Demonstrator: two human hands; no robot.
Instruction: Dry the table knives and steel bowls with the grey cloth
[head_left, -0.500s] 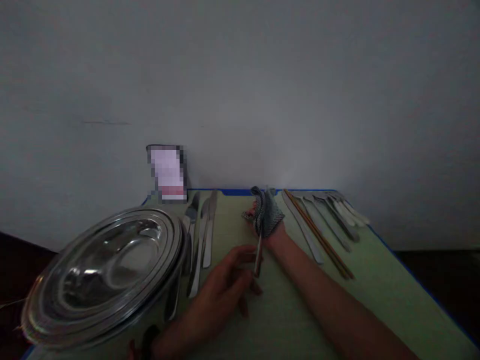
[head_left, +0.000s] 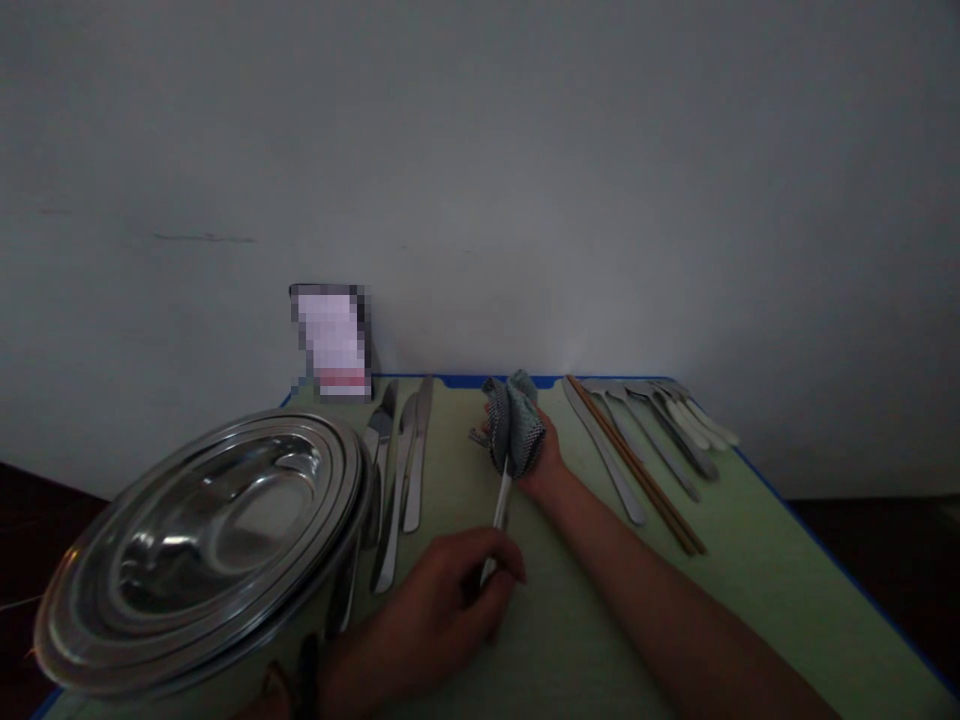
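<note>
Drawn nearer to the body since the earlier frame is the metal utensil (head_left: 502, 505); the checked cloth (head_left: 516, 425) round its far end is shifted slightly left, and the left hand (head_left: 461, 600) is curled in lower on the handle. Utensil is held slanted over the middle of the green table (head_left: 577, 620); its head is covered by the cloth, so its type cannot be told. Handle end is pinched by the left hand between thumb and bent fingers. Cloth is clasped by the right hand (head_left: 550, 455), fingers mostly hidden by the fabric. To the right, a table knife (head_left: 606, 455), brown chopsticks (head_left: 637, 470) and white-handled cutlery (head_left: 701, 420) are laid in a slanting row, with metal pieces between. To the left, more knives (head_left: 416, 465) are laid near a stack of shiny metal plates (head_left: 262, 530). Dark band (head_left: 307, 675) is worn on the left wrist. Phone (head_left: 334, 340) is propped by the wall (head_left: 480, 200); its screen is pixelated, pale with a pinkish strip, text unreadable. Markings on cutlery and plates cannot be made out.
</note>
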